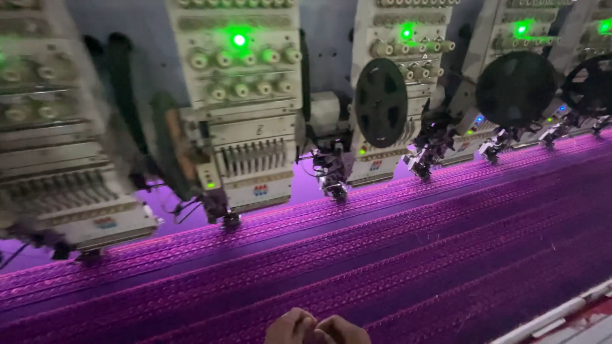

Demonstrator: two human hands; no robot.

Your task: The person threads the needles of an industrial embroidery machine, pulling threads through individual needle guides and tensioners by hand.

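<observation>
purple fabric (395,255) stretches flat under embroidery heads (245,127); it looks soft and light. at its near edge, left hand (290,328) and right hand (341,331) are curled closed together; holding anything, i cannot tell.

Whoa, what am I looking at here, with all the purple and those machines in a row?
A person stands at a long multi-head embroidery machine. Purple fabric lies stretched flat under a row of stitching heads, several showing green lights. Dark round reels hang on some heads. At the bottom edge, the person's two hands, left hand and right hand, are pressed together just above the cloth; whether they pinch anything is too small to tell.
</observation>
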